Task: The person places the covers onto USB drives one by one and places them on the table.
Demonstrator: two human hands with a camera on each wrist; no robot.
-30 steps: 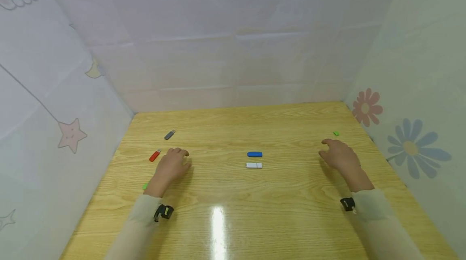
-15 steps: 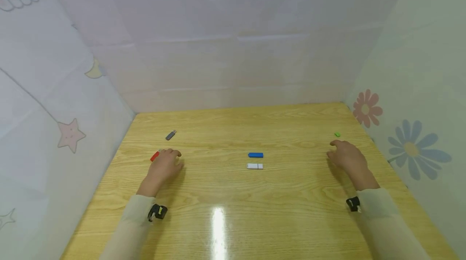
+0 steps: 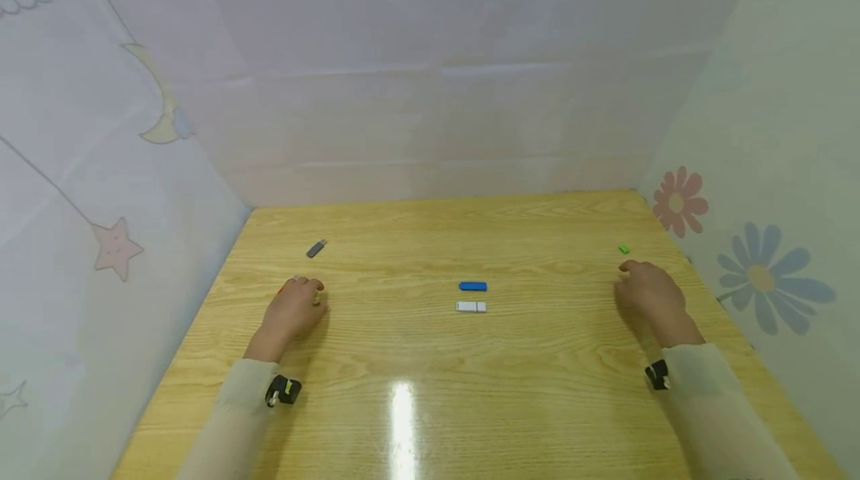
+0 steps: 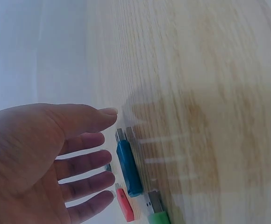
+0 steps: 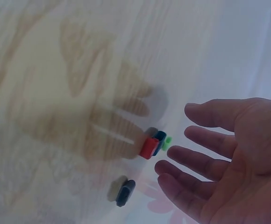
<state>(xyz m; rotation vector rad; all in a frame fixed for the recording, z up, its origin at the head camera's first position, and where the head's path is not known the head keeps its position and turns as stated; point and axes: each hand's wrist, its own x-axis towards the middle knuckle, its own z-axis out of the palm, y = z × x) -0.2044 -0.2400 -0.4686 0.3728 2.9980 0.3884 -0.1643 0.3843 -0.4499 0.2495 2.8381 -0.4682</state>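
My left hand (image 3: 292, 308) hovers over the table's left side, fingers relaxed and holding nothing. Under it in the left wrist view lie a teal-blue USB stick (image 4: 129, 168), a red USB stick (image 4: 124, 204) and a green USB stick (image 4: 159, 215), metal plugs bare. A grey USB stick (image 3: 316, 248) lies just beyond that hand. On the right, my right hand (image 3: 652, 297) also hovers without holding anything. Near its fingers are a red cap (image 5: 149, 148), a teal cap (image 5: 159, 142), a green cap (image 5: 167, 143) and a dark cap (image 5: 125, 192).
A blue USB stick (image 3: 473, 287) and a white USB stick (image 3: 471, 307) lie parallel at the middle of the wooden table (image 3: 430, 241). Pale cloth walls (image 3: 430, 114) stand along the table's back and sides.
My left hand has moved left, now covering most of the red USB stick. My right hand has shifted slightly right. The sticks and caps in view stay put on the table.
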